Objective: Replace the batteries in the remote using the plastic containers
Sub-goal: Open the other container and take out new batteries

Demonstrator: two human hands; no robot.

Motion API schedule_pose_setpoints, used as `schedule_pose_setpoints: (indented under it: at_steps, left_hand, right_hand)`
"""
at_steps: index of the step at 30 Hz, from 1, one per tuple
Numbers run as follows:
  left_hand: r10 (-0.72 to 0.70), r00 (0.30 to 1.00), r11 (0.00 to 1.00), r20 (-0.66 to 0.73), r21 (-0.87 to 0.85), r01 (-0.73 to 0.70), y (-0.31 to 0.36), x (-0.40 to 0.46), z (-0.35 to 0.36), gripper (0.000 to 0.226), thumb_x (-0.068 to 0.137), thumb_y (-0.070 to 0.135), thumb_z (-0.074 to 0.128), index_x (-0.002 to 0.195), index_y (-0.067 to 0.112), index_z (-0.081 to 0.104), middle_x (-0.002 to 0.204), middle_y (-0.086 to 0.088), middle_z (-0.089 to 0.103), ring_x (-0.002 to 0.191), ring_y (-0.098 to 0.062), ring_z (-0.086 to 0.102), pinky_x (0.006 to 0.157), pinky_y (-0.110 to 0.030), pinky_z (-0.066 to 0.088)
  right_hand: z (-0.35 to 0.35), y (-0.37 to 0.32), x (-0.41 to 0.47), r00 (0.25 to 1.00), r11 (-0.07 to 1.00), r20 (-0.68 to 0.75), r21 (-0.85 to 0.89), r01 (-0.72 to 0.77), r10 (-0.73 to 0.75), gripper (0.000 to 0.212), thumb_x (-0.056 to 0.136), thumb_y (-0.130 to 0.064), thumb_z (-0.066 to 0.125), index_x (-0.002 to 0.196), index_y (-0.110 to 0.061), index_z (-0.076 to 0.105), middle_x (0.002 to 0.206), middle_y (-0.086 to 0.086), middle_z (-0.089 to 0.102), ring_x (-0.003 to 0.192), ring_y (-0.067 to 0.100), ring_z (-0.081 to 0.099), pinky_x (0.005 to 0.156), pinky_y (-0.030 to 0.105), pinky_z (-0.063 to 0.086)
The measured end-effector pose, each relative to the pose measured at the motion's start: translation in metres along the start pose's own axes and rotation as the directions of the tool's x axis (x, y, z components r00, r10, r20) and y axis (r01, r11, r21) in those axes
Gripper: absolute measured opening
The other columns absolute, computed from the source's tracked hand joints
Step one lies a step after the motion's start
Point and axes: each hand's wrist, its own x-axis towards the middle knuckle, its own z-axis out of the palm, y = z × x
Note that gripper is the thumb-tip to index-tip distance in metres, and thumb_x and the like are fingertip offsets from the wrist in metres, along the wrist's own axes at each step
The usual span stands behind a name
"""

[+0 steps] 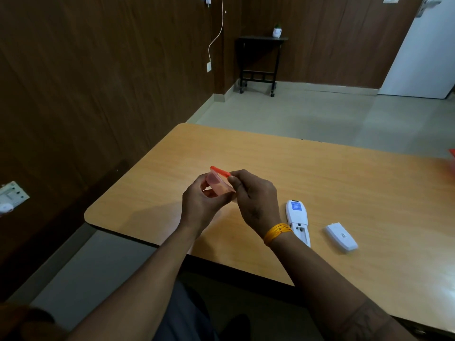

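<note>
A small clear plastic container (218,184) with an orange lid is held tilted above the wooden table (344,173). My left hand (200,205) grips its body from below and the left. My right hand (253,195) pinches the lid's edge at the right. The white remote (296,219) lies face down on the table just right of my right wrist, its battery bay uncovered. Its white battery cover (341,237) lies apart, further right. What the container holds is too blurred to tell.
An orange object (451,156) shows at the table's far right edge, cut off by the frame. The table's left corner and near edge are close to my arms. A black side table (261,62) stands against the far wall.
</note>
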Motion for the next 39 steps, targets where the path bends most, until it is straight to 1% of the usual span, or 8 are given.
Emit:
schedule_pose_setpoints:
  at_steps: [5,12,15,20,25,30,33,39]
  left_hand:
    - [-0.005,1.0,0.998,-0.004,-0.064,0.005,-0.003,0.002,-0.004,0.065,0.079,0.029,0.09,0.135,0.013,0.064,0.121,0.001,0.072,0.106,-0.01,0.067,0.077,-0.008,0.056]
    - [-0.024,0.999,0.996,0.021,-0.081,0.026,-0.011,0.005,-0.005,0.069,0.077,0.03,0.092,0.137,0.012,0.064,0.125,-0.003,0.073,0.109,-0.006,0.067,0.078,-0.007,0.056]
    - [-0.033,0.999,0.996,0.032,-0.085,0.035,-0.011,0.007,-0.006,0.066,0.076,0.035,0.092,0.133,0.012,0.067,0.12,0.0,0.075,0.106,-0.002,0.069,0.076,-0.009,0.057]
    - [-0.083,0.993,0.99,0.08,-0.11,0.092,-0.018,0.005,-0.012,0.051,0.073,0.034,0.094,0.115,0.015,0.073,0.108,0.002,0.079,0.1,-0.01,0.076,0.088,-0.035,0.065]
    - [-0.118,0.988,0.977,0.098,-0.169,0.134,-0.021,0.006,-0.009,0.054,0.073,0.026,0.097,0.119,0.022,0.068,0.118,0.002,0.075,0.104,-0.01,0.076,0.084,-0.027,0.062]
    - [-0.161,0.987,0.984,-0.015,-0.078,0.159,-0.031,0.011,-0.013,0.074,0.059,0.047,0.091,0.123,0.022,0.062,0.122,0.005,0.072,0.105,-0.011,0.073,0.082,-0.032,0.063]
    - [-0.178,0.983,0.984,-0.044,-0.027,0.177,-0.039,0.013,-0.022,0.071,0.063,0.041,0.094,0.122,0.023,0.059,0.121,0.007,0.069,0.108,-0.014,0.07,0.085,-0.032,0.059]
    - [-0.185,0.978,0.961,-0.094,0.192,0.2,-0.048,0.015,-0.023,0.068,0.07,0.044,0.095,0.124,0.02,0.061,0.119,0.003,0.067,0.108,-0.023,0.067,0.087,-0.037,0.056]
  right_hand:
    - [0.006,0.01,-0.004,0.996,0.999,0.074,0.014,-0.048,0.047,0.033,0.106,-0.033,0.058,0.132,-0.018,0.07,0.12,0.002,0.077,0.106,0.02,0.071,0.09,0.036,0.06]
    - [0.009,0.016,0.0,1.0,0.998,-0.001,-0.051,-0.029,0.029,0.026,0.109,-0.03,0.053,0.107,-0.013,0.073,0.085,0.006,0.076,0.068,0.023,0.065,0.06,0.034,0.053]
    - [0.014,0.017,0.003,0.998,0.997,-0.011,-0.05,-0.066,0.066,0.032,0.109,-0.034,0.05,0.104,-0.012,0.072,0.079,0.008,0.074,0.066,0.028,0.065,0.058,0.038,0.054]
    - [0.009,0.031,0.012,0.971,0.974,-0.087,0.033,-0.222,0.224,0.034,0.111,-0.032,0.049,0.093,-0.012,0.069,0.077,0.006,0.071,0.066,0.026,0.062,0.059,0.037,0.049]
    - [0.006,0.034,0.019,0.964,0.961,-0.014,0.087,-0.264,0.266,0.02,0.107,-0.018,0.055,0.108,-0.009,0.073,0.091,0.001,0.07,0.078,0.02,0.061,0.063,0.025,0.046]
    - [0.006,0.058,0.027,0.857,0.875,-0.177,0.124,-0.469,0.484,0.02,0.103,-0.018,0.055,0.099,-0.009,0.072,0.088,0.007,0.071,0.082,0.028,0.062,0.073,0.038,0.051]
    - [0.005,0.071,0.029,0.805,0.813,-0.119,0.125,-0.568,0.581,0.026,0.105,-0.022,0.055,0.116,-0.008,0.074,0.107,0.012,0.076,0.098,0.03,0.068,0.09,0.042,0.058]
    - [0.006,0.084,0.035,0.784,0.778,0.041,-0.162,-0.607,0.619,0.034,0.104,-0.017,0.054,0.129,-0.004,0.072,0.125,0.02,0.073,0.119,0.04,0.065,0.095,0.037,0.05]
